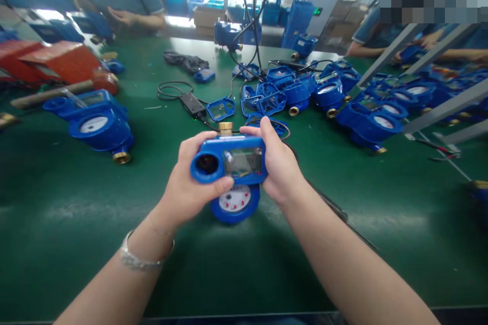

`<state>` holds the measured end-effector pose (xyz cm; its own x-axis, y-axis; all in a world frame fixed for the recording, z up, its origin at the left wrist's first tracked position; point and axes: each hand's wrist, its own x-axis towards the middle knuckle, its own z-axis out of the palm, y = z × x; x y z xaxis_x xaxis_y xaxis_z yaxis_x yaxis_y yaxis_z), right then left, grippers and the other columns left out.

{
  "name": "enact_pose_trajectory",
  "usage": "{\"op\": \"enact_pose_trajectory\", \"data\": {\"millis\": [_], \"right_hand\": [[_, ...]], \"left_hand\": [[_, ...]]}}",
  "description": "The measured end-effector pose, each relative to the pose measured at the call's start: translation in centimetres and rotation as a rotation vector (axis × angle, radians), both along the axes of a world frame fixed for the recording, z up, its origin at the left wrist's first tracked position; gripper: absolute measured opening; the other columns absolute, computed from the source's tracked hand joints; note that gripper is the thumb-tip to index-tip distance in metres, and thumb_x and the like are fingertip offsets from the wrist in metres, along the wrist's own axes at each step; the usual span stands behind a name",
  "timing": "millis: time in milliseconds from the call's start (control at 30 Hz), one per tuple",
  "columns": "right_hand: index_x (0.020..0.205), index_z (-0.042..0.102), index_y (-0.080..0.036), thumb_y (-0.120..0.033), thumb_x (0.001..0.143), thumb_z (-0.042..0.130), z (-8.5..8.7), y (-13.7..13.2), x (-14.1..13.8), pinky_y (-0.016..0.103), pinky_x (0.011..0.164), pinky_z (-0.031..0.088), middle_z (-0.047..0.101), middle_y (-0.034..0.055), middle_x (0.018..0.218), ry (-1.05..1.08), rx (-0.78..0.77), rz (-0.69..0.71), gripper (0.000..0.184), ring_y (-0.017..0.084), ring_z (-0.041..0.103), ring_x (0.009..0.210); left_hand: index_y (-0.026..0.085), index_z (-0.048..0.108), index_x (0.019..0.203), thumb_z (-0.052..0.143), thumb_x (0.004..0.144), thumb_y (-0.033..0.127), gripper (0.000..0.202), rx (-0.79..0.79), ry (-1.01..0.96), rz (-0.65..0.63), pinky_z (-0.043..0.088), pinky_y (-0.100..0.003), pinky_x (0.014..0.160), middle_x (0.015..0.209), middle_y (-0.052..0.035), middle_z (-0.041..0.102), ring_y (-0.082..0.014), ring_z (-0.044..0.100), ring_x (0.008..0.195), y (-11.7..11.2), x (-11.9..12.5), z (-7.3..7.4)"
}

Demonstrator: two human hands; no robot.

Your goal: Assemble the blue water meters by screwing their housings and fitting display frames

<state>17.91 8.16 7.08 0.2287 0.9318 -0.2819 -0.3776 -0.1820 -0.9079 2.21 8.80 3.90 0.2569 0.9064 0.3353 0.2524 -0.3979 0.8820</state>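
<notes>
Blue meter (229, 162), one, gripped in fingers of left hand (188, 183), right hand (280, 165); one lone meter (95, 124) leftward.

The meter (229, 172) at the centre has a smooth, glossy blue plastic shell, a clear shiny window (248, 161), and a yellow brass-like metal fitting (225, 128) at its twelve o'clock. The table (76, 223) has a dark green matt covering. At seven o'clock, a bracelet (137, 259) looks like silvery metal. The second meter (95, 124) at ten o'clock shows the same glossy plastic. The adapter (192, 104) at eleven o'clock is matt black plastic, and the rails (446, 106) at two o'clock are dull grey metal.
</notes>
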Motion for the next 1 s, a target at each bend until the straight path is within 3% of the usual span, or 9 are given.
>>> {"op": "enact_pose_trajectory", "data": {"millis": [167, 233, 333, 467, 633, 867, 1000], "right_hand": [[0.124, 0.052, -0.024, -0.069, 0.082, 0.041, -0.8, -6.0, 0.1, 0.044, 0.100, 0.040, 0.056, 0.0073, 0.123, -0.126, 0.126, 0.000, 0.063, 0.028, 0.051, 0.116], [0.128, 0.049, -0.024, -0.069, 0.084, 0.036, -1.5, -8.0, 0.0, 0.045, 0.102, 0.037, 0.051, 0.0077, 0.129, -0.210, 0.197, 0.014, 0.064, 0.028, 0.048, 0.119], [0.125, 0.050, -0.022, -0.071, 0.082, 0.035, -1.9, -9.9, -0.1, 0.044, 0.095, 0.041, 0.056, 0.0098, 0.121, -0.297, 0.277, 0.054, 0.067, 0.030, 0.054, 0.109], [0.116, 0.053, -0.022, -0.071, 0.081, 0.037, -1.8, -10.7, -0.2, 0.039, 0.083, 0.046, 0.059, 0.0087, 0.107, -0.395, 0.334, 0.041, 0.063, 0.027, 0.058, 0.095], [0.114, 0.053, -0.024, -0.064, 0.086, 0.035, -1.7, -11.0, -0.2, 0.035, 0.079, 0.046, 0.060, 0.0066, 0.103, -0.474, 0.366, 0.035, 0.051, 0.024, 0.059, 0.092], [0.110, 0.055, -0.023, -0.065, 0.087, 0.033, -0.9, -9.1, -0.5, 0.035, 0.080, 0.043, 0.060, 0.0051, 0.102, -0.548, 0.314, 0.050, 0.053, 0.023, 0.056, 0.092], [0.111, 0.055, -0.022, -0.071, 0.083, 0.032, -0.5, -7.1, -0.5, 0.038, 0.081, 0.042, 0.060, 0.0051, 0.102, -0.471, 0.250, 0.117, 0.060, 0.025, 0.055, 0.095]], "left_hand": [[0.021, 0.021, 0.141, 0.070, 0.068, 0.041, 0.090, 0.259, 0.304, 0.028, 0.041, -0.044, 0.098, 0.131, -0.0130, 0.036, -0.0303, 0.040, 0.119, -5.4, -1.0, 0.3], [0.017, 0.020, 0.142, 0.069, 0.068, 0.039, 0.092, 0.329, 0.348, 0.037, 0.044, -0.041, 0.095, 0.132, -0.0149, 0.034, -0.0311, 0.038, 0.120, -7.1, -1.3, -0.1], [0.016, 0.024, 0.141, 0.066, 0.070, 0.039, 0.086, 0.368, 0.348, 0.061, 0.046, -0.042, 0.092, 0.131, -0.0161, 0.035, -0.0329, 0.039, 0.120, -8.9, -1.6, -0.7], [0.023, 0.024, 0.142, 0.064, 0.071, 0.041, 0.083, 0.369, 0.347, 0.137, 0.045, -0.051, 0.090, 0.128, -0.0153, 0.039, -0.0364, 0.044, 0.114, -10.3, -1.5, -1.3], [0.029, 0.024, 0.142, 0.061, 0.072, 0.041, 0.080, 0.346, 0.336, 0.195, 0.048, -0.052, 0.083, 0.127, -0.0132, 0.041, -0.0369, 0.047, 0.109, -11.0, -1.3, -1.6], [0.015, 0.025, 0.141, 0.066, 0.070, 0.041, 0.087, 0.417, 0.337, 0.116, 0.046, -0.047, 0.089, 0.127, -0.0179, 0.038, -0.0352, 0.042, 0.115, -9.4, -2.1, -1.3], [0.014, 0.024, 0.139, 0.069, 0.067, 0.040, 0.088, 0.373, 0.341, 0.118, 0.043, -0.044, 0.094, 0.126, -0.0167, 0.037, -0.0320, 0.040, 0.116, -7.8, -2.2, -0.8]]}}
